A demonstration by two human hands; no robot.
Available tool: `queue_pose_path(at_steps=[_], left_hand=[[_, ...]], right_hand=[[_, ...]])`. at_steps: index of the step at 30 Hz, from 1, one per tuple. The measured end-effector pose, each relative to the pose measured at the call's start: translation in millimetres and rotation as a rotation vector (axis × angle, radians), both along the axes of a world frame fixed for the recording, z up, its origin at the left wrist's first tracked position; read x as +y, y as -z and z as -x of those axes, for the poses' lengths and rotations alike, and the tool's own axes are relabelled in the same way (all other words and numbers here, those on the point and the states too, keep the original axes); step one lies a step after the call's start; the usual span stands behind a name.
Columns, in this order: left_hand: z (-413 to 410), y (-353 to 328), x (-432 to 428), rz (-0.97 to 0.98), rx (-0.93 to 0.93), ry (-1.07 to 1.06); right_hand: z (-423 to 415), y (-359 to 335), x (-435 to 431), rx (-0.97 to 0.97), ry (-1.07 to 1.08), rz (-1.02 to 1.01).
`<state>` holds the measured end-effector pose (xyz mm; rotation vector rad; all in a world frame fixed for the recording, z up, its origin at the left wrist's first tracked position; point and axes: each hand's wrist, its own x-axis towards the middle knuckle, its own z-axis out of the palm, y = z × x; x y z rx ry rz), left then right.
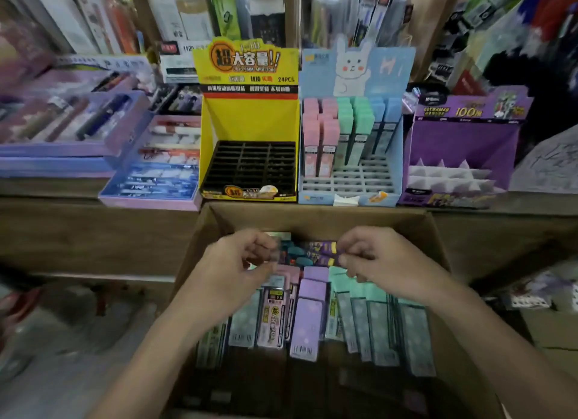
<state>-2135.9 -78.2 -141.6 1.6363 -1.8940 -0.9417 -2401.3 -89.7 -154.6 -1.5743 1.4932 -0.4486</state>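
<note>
right hand point(375, 262) pinches purple lead cases point(319, 252) over the cardboard box point(312, 220); left hand point(237, 262) curled at their other end; grip blurred, cannot tell

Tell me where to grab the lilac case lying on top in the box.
Pinch the lilac case across its two long edges, about mid-length, coming straight down. It lies flat on top of the pile in the box, long axis pointing away from you, so probably only those raised edges are free.
</note>
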Motion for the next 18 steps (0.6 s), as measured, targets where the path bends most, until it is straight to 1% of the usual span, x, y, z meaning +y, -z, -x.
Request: queue_pose_path(at_steps=[3,6,8,11,14,16,18], left_hand=[[-12,16,19,-0.109,-0.059,-0.029],[-20,25,34,-0.155,-0.112,-0.058],[-23,28,42,-0.187,-0.133,-0.038],[-27,32,54,-0.283,-0.165,0.081],[-30,34,62,-0.402,-0.231,0.218],[-31,35,64,-0.433,-0.297,0.273],[-33,35,63,-0.446,-0.350,0.300]], right_hand=[[-8,-1,14,0.054,-0.075,-0.028],[-19,2,29,0.080,-0.133,-0.072],[-26,4,39,0.109,-0.179,-0.106],[-34,11,54,0.161,-0.258,-0.162],[-32,16,66,0.253,-0.344,-0.236],[-27,18,73,0.310,-0.376,-0.268],[-23,20,79,0.372,-0.387,-0.258]])
